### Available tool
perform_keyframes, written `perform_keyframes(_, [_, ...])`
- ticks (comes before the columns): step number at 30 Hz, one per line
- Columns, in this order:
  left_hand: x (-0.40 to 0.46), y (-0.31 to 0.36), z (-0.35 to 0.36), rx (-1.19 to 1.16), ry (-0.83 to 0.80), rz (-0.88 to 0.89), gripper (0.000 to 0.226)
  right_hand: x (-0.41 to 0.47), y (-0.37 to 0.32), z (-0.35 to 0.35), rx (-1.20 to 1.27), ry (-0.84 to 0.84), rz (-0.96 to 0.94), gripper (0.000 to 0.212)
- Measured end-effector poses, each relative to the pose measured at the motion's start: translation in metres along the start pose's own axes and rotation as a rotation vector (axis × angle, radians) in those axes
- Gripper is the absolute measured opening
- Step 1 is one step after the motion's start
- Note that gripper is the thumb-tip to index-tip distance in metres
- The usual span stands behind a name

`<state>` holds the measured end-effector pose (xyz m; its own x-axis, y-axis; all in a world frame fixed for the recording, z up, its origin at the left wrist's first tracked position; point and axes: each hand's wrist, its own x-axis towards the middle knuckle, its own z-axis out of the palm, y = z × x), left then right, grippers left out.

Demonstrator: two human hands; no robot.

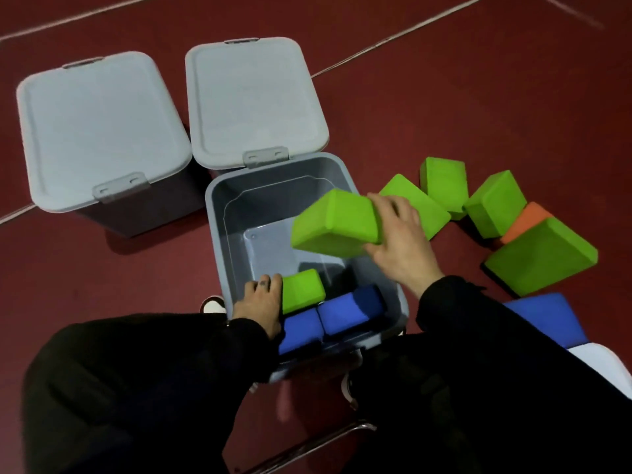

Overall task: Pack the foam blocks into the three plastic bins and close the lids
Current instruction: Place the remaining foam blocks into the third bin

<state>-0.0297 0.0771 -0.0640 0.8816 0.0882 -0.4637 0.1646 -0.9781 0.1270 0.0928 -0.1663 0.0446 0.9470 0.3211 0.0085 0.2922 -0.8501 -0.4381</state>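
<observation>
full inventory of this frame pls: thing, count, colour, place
Closed bins: 2, grey, lids on, far left on the floor.
Open bin: 1, grey, centre, no lid on.
Blue blocks in bin: 2, near end of the open bin.
Green block in bin: 1, beside the blue ones.
Held green block: 1, above the open bin.
Loose green blocks: 4, on the floor to the right.
Orange block: 1, behind the nearest green one.
Blue block: 1, lower right.
Floor: dark red, white lines.
Left hand: touches the green block in bin.
Right hand: grips the held green block.
</observation>
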Motion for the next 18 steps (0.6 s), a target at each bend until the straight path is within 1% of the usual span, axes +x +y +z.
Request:
perform_keyframes(2, [0.001,0.001,0.014,-0.013,-0.037,-0.041,0.091,-0.001,0.007,0.018,-0.12,-0.09,-0.074,0.088])
perform_keyframes(4, [0.006,-0.002,0.022,-0.004,-0.025,-0.068,0.092,0.0,0.013,0.03,-0.185,-0.148,-0.131,0.085])
perform_keyframes(6, [0.013,-0.006,0.024,0.024,-0.011,-0.083,0.09,0.004,0.018,0.038,-0.223,-0.171,-0.148,0.084])
perform_keyframes(11, [0.028,-0.003,0.02,0.089,-0.098,-0.125,0.087,0.012,0.028,0.051,-0.311,-0.225,-0.144,0.086])
perform_keyframes(13, [0.033,-0.008,0.018,0.055,-0.086,-0.148,0.083,0.016,0.034,0.05,-0.324,-0.244,-0.16,0.087])
perform_keyframes(15, [0.034,-0.015,0.021,0.042,-0.033,-0.166,0.08,0.019,0.04,0.047,-0.347,-0.269,-0.191,0.091])
perform_keyframes(16, [0.032,-0.018,0.024,0.061,-0.009,-0.169,0.081,0.02,0.042,0.046,-0.354,-0.282,-0.206,0.092])
perform_keyframes(18, [0.024,-0.019,0.032,0.184,0.002,-0.154,0.092,0.018,0.043,0.047,-0.365,-0.317,-0.231,0.092])
